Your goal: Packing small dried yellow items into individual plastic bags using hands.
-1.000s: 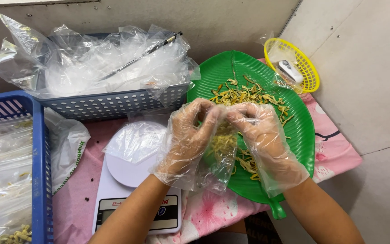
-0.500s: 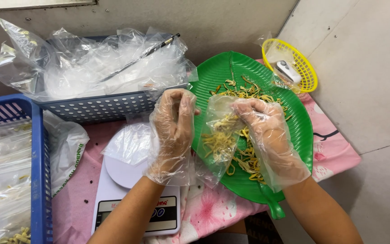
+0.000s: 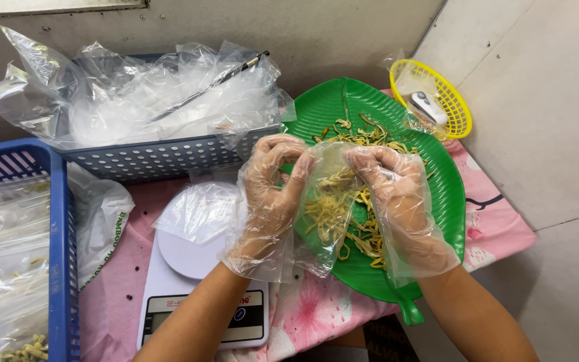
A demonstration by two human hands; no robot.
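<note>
Your right hand (image 3: 397,201) pinches the top edge of the small clear bag (image 3: 330,208) shut between its fingers, and your left hand (image 3: 269,201), also gloved and half curled, grips the bag's opposite rim, so the bag hangs between your two hands above the green leaf-shaped tray (image 3: 447,194). Its long axis runs down toward you, mouth at the top, with yellow dried strips (image 3: 326,211) settled in its lower half. The white kitchen scale (image 3: 189,268) lies on the counter lower left of the bag, nearer your left hand, just beside its wrist.
</note>
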